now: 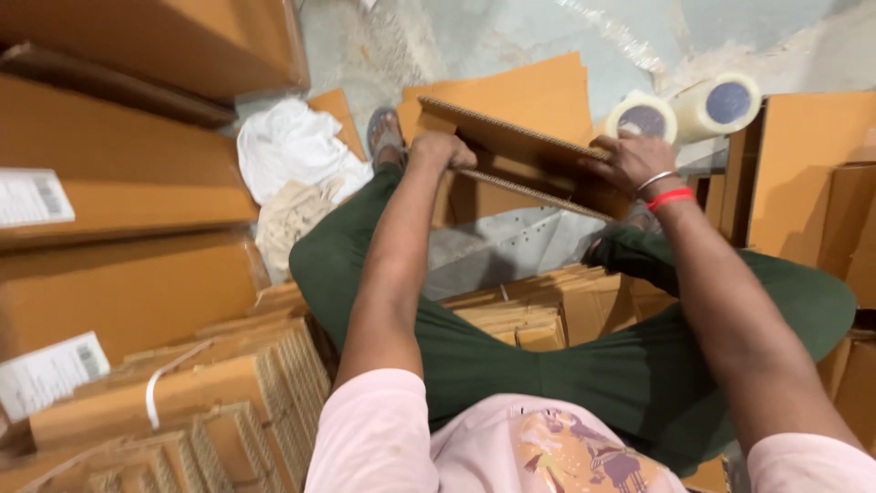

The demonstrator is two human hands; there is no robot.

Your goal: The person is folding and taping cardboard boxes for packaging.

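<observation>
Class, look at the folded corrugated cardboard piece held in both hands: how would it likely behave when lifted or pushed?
The corrugated cardboard piece probably stays fairly stiff: it spans between the left hand and right hand without sagging. It likely weighs little for its size, since its fluted edge looks mostly air. Being flat, it should slide rather than roll.

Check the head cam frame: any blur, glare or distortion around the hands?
Head view: left hand and right hand gripping the cardboard piece look slightly soft, with mild motion blur; wide-angle stretch bends the stacked boxes at the left edge; lighting is flat and dim, with no hard glare; the tape rolls are bright but not blown out.
</observation>
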